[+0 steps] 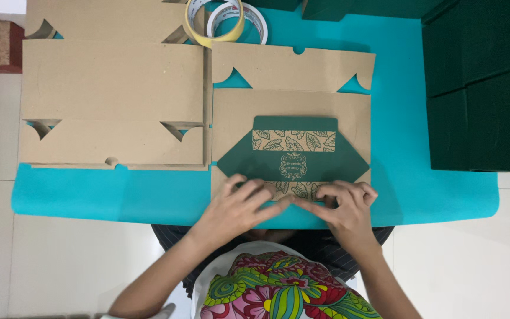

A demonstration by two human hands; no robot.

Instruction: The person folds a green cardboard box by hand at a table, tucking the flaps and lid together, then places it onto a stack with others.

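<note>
Your hands meet at the near edge of the mat, on the printed box blank.

Your left hand (237, 207) and right hand (346, 207) press side by side, fingertips touching, on the near flap of the printed box blank (293, 153), which lies on a cardboard blank (293, 88) on the mat (408, 147). A stack of cardboard blanks (113, 100) lies just left of it. Two tape rolls (225, 20) overlap at the far edge, and the stacked boxes (482, 82) stand at your right.
</note>
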